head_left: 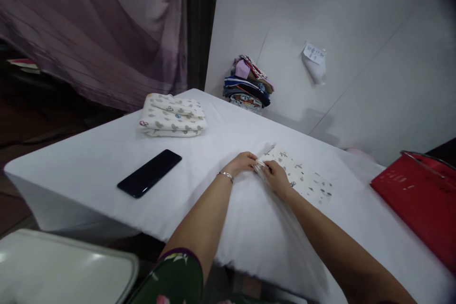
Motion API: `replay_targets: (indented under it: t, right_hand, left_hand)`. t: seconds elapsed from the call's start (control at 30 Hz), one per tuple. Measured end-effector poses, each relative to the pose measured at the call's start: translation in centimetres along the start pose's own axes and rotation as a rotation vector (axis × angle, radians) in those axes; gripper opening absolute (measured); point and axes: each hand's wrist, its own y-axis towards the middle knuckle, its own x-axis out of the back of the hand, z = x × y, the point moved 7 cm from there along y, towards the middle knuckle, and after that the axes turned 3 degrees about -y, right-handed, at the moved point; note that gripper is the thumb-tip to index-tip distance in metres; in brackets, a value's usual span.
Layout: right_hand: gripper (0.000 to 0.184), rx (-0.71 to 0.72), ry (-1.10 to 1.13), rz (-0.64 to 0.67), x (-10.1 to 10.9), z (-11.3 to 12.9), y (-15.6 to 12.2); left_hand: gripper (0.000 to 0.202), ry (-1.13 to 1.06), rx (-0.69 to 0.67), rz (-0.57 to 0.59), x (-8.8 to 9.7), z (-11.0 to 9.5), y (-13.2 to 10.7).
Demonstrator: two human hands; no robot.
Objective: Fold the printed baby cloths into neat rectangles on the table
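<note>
A white cloth with small printed motifs [301,173] lies partly spread on the white-covered table. My left hand [244,162], with a bracelet at the wrist, pinches the near left edge of this cloth. Right beside it, my right hand [276,175] has its fingers closed on the same gathered edge. Part of the fabric hangs down under my right forearm. Farther left sits a folded white cloth with grey and coloured prints [173,116]. A black phone [149,173] lies flat in front of that folded cloth.
A red bag [416,199] rests at the table's right end. Behind the white tablecloth [228,123], a stack of folded clothes [247,83] stands by the wall. A pinkish curtain [142,33] hangs at the left, and a white chair [64,266] is at lower left.
</note>
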Motion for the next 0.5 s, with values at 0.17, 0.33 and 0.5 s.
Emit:
replay_targets:
  t: [0.17,0.33,0.5]
  right_hand:
    - [0.027,0.1,-0.205,0.048,-0.7,1.7,-0.8]
    - [0.039,0.175,-0.271,0.105,-0.4,2.9,-2.3]
    - [0.03,0.151,-0.108,0.081,1.9,0.8,-0.4]
  left_hand:
    - [0.025,0.11,-0.019,-0.076,-0.2,-0.1,0.2]
    - [0.026,0.255,-0.028,-0.208,-0.3,-0.2,0.1]
    - [0.029,0.342,-0.067,-0.24,-0.1,-0.2,0.4]
